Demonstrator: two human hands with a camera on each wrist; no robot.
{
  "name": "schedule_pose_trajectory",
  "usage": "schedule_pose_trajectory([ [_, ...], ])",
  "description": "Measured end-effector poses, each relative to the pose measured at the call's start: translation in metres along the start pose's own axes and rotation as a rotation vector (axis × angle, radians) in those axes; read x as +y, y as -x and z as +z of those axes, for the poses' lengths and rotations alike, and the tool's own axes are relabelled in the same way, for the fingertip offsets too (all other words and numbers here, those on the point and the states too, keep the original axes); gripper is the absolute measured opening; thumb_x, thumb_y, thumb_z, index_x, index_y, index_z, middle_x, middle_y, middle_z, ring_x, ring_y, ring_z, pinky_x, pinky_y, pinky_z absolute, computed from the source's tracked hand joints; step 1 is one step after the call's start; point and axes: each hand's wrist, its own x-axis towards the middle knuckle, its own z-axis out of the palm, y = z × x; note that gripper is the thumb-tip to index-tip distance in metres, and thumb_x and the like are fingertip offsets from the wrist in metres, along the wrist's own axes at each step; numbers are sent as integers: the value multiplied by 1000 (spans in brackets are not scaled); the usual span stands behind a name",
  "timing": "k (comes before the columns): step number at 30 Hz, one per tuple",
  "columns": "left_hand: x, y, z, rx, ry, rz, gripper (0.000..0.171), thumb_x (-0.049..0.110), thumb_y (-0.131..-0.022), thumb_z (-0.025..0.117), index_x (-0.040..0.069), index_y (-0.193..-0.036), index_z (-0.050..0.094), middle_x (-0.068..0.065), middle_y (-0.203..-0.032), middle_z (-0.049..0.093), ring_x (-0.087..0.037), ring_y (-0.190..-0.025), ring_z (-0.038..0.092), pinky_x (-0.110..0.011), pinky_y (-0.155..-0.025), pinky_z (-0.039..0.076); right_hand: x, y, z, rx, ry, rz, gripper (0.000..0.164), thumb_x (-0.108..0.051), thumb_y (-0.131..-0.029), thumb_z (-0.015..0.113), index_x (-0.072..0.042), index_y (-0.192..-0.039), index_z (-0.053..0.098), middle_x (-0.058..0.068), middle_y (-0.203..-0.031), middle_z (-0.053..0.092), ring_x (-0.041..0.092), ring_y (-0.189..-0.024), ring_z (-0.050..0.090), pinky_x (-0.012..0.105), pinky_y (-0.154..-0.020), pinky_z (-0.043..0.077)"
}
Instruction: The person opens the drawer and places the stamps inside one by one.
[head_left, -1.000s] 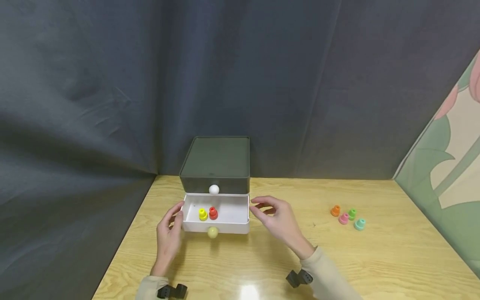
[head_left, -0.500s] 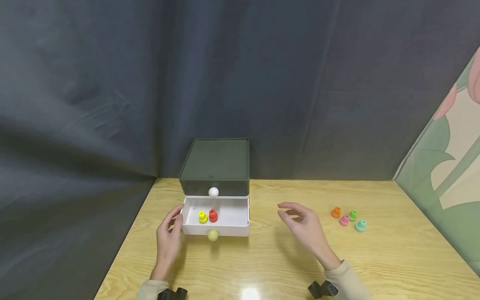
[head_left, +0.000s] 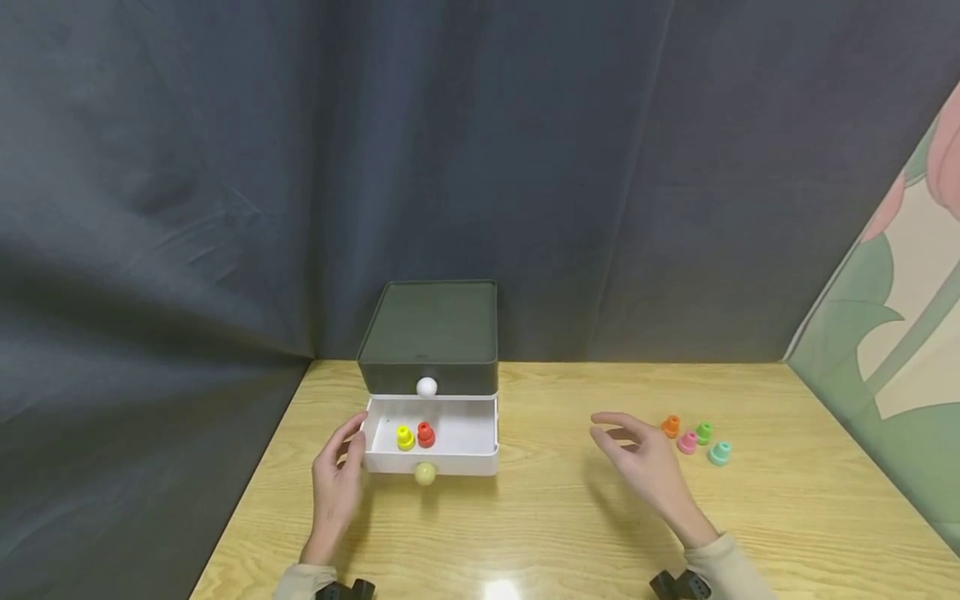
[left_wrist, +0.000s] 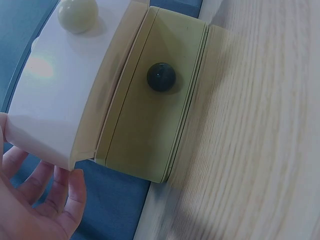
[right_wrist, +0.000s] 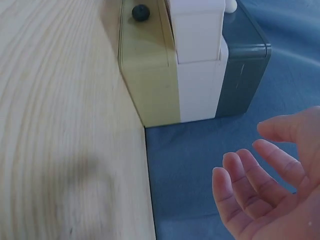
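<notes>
A white drawer (head_left: 465, 462) stands pulled out of a small three-tier drawer box (head_left: 435, 325). Inside it sit a yellow stepped peg (head_left: 405, 438) and a red one (head_left: 426, 435). My left hand (head_left: 335, 483) holds the drawer's left side near the front corner; in the left wrist view its fingertips (left_wrist: 76, 175) meet the side wall. To the right of the box, my right hand (head_left: 648, 467) hovers above the table with fingers loosely bent and nothing in them. Close by it stand an orange peg (head_left: 671, 427), a pink peg (head_left: 687, 442), a green peg (head_left: 704, 432) and a turquoise peg (head_left: 720, 453).
The wooden table (head_left: 540, 525) ends at a dark curtain (head_left: 480, 167) behind and on the left. A flower-patterned panel (head_left: 885, 350) borders the right side. Below the white drawer, the yellow-green drawer (left_wrist: 150, 110) is closed and bears a dark knob (left_wrist: 161, 77).
My right hand has moved away from the drawer's right side, rightward across the table towards the loose pegs. My left hand stays at the drawer, and the pegs keep their places.
</notes>
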Motion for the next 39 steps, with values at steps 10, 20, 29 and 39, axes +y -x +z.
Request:
schedule_pose_trajectory([
  [10, 2, 3, 5, -7, 14, 26, 31, 13, -110, 57, 8, -138, 71, -16, -137, 71, -1, -94, 61, -21, -72, 52, 28, 8, -25, -1, 92, 4, 29, -24, -103, 72, -8, -127, 76, 19, -132, 74, 35, -104, 77, 23, -76, 60],
  [20, 1, 1, 4, 6, 13, 35, 31, 13, -110, 57, 7, -137, 71, -17, -137, 71, -2, -94, 61, -18, -71, 50, 53, 10, -42, -30, 144, 45, 40, -28, -105, 69, 0, -134, 70, 35, -136, 66, 49, -106, 74, 46, -72, 65],
  [29, 2, 1, 3, 5, 13, 31, 32, 13, -110, 56, 7, -138, 70, -17, -138, 70, -8, -96, 63, -19, -72, 51, 67, 9, -57, 4, 225, 34, 40, -25, -103, 72, 4, -130, 70, 38, -119, 71, 55, -105, 72, 27, -52, 56],
  [39, 1, 0, 1, 4, 12, 33, 32, 13, -110, 57, 7, -138, 70, -17, -138, 71, -8, -96, 63, -21, -73, 52, 82, 3, -84, -45, 265, 158, 55, -38, -106, 66, 6, -139, 64, 38, -118, 72, 48, -97, 76, 33, -60, 57],
])
